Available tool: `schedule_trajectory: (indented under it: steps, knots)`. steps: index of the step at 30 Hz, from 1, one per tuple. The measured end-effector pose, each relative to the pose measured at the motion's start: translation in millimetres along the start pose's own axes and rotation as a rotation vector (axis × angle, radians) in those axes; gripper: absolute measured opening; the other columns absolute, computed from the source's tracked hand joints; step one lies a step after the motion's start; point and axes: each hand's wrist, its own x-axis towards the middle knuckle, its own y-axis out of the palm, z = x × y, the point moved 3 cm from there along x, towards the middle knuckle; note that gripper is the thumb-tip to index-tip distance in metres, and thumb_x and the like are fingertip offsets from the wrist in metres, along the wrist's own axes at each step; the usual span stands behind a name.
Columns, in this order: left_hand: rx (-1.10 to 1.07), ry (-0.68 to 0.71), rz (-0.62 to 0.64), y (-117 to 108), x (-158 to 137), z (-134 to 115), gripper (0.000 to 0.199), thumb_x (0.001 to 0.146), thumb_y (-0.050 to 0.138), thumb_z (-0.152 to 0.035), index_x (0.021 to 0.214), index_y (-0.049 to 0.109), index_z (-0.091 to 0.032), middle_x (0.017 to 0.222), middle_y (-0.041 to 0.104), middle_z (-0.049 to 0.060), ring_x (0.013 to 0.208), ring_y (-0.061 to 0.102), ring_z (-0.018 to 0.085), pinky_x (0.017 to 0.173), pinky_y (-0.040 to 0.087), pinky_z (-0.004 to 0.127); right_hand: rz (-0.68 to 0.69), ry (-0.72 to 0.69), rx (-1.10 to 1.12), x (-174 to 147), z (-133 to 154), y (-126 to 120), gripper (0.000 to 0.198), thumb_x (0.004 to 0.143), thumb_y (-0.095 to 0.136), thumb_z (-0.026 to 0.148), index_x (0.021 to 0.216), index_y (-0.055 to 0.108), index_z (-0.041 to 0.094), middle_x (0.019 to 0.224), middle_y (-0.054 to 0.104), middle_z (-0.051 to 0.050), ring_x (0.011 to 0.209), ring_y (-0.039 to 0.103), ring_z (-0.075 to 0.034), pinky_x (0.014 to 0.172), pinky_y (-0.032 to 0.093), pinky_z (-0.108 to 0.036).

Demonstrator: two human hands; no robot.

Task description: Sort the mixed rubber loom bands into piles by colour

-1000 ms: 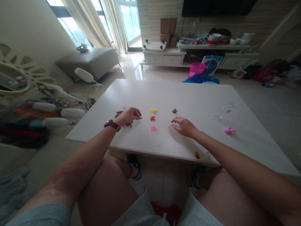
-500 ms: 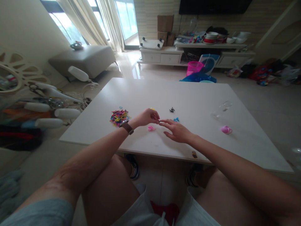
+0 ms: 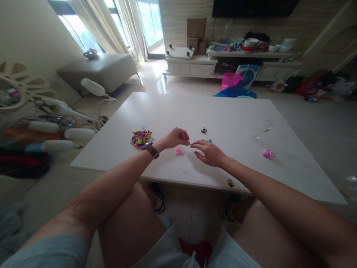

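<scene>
Over the middle of the white table (image 3: 178, 108), my left hand (image 3: 177, 137) is pinched on a tiny dark piece (image 3: 190, 144), too small to make out. My right hand (image 3: 210, 153) meets it from the right; its fingertips touch or nearly touch the piece, and its thumb stands apart from the fingers. Pink small pieces (image 3: 179, 152) lie below my left hand. Beyond my right hand are black small pieces (image 3: 204, 130), and blue ones (image 3: 210, 141) are partly hidden by it. A heap of multicoloured small pieces (image 3: 141, 139) lies left of my watch (image 3: 151, 150).
To the right on the table are a clear plastic container (image 3: 263, 130) and a pink-purple rounded object (image 3: 268, 153). A small yellow figure (image 3: 230, 182) is near the front edge. White lamp arms (image 3: 79, 134) stand by the left edge. A pink basket (image 3: 230, 80) is beyond the table.
My right hand's fingers have curled slightly and shifted, covering more of the blue pieces. My left hand keeps its pinch with hardly any movement.
</scene>
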Motion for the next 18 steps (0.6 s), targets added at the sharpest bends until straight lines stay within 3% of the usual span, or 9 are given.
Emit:
schedule_trajectory:
  steps: [3,10,13,18]
  knots:
    - [0.031,-0.027,-0.082,-7.4,0.4,4.4,0.017,0.067,0.082,-0.015,0.078,0.07,-0.013,0.072,0.076,0.008,0.067,0.072,0.017,0.059,0.053,0.024,-0.037,0.092,-0.06,4.4,-19.0,0.2,0.029,0.093,0.053,0.02,0.119,0.067,0.02,0.12,0.068,-0.01,0.114,0.06,-0.027,0.101,0.05,-0.045]
    - [0.057,-0.096,-0.124,-12.3,-2.6,8.1,0.013,0.066,0.078,-0.009,0.075,0.07,-0.013,0.07,0.075,0.007,0.062,0.07,0.016,0.055,0.052,0.023,-0.122,0.552,-0.212,2.0,-102.3,4.7,0.034,0.088,0.055,0.024,0.119,0.067,0.016,0.122,0.067,-0.015,0.116,0.059,-0.032,0.102,0.049,-0.048]
    - [0.061,-0.077,-0.13,-11.4,-2.7,7.8,0.014,0.064,0.078,-0.008,0.075,0.071,-0.013,0.075,0.076,0.008,0.067,0.071,0.017,0.059,0.054,0.024,-0.11,0.6,-0.177,-1.9,-121.5,12.6,0.042,0.086,0.056,0.024,0.127,0.064,0.015,0.13,0.065,-0.015,0.121,0.057,-0.031,0.106,0.047,-0.047]
    - [0.056,-0.075,-0.13,-12.2,-1.2,11.8,0.013,0.066,0.076,-0.009,0.076,0.071,-0.014,0.077,0.077,0.009,0.071,0.072,0.019,0.061,0.055,0.026,-0.094,0.599,-0.135,-3.5,-127.9,17.8,0.047,0.085,0.058,0.024,0.131,0.063,0.022,0.145,0.058,-0.011,0.132,0.052,-0.029,0.112,0.043,-0.048]
